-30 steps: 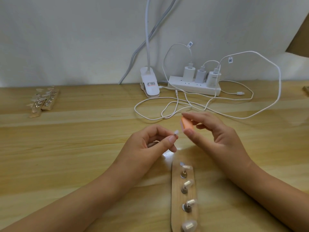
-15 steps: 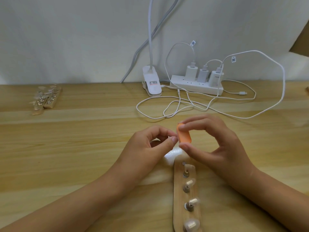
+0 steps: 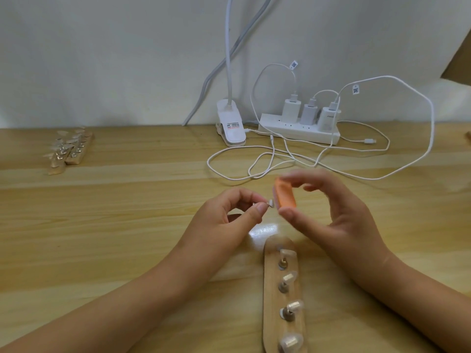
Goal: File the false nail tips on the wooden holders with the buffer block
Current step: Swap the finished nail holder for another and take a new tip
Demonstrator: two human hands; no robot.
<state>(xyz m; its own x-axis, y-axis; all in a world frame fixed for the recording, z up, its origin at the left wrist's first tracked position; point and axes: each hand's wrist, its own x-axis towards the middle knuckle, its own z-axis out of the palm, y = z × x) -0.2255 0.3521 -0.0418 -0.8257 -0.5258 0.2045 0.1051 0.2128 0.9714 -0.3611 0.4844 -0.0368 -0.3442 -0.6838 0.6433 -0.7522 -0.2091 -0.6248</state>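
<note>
Pale wooden tabletop (image 3: pixel 127 225) before a plain white wall, centre of frame: a single clear nail tip (image 3: pixel 271 202) meets the long face of an orange buffer block (image 3: pixel 285 196), the two touching or very nearly so; motion blur hides the exact contact. The tip rides on a small metal peg (image 3: pixel 265 204) pinched between thumb and forefinger of the person's left hand (image 3: pixel 224 220), and it juts clear of those fingertips toward the block. The right hand (image 3: pixel 339 220) clamps the block between thumb below and forefinger above, the other fingers arched loosely behind.

Filing appears to be under way on this one tip. It would go best with the peg held steady, the block face square to the tip's edge, and short, light strokes, so the thin plastic neither bends nor pops off its mount.

Just below the hands, at lower centre, a wooden holder (image 3: pixel 272 289) lies flat with four more tips standing on pegs. Further holders (image 3: pixel 67 151) sit at upper left. Along the wall, right of centre, are a clip lamp (image 3: pixel 230 126), a white power strip (image 3: pixel 298 131) and looping white cables (image 3: pixel 407 159).
</note>
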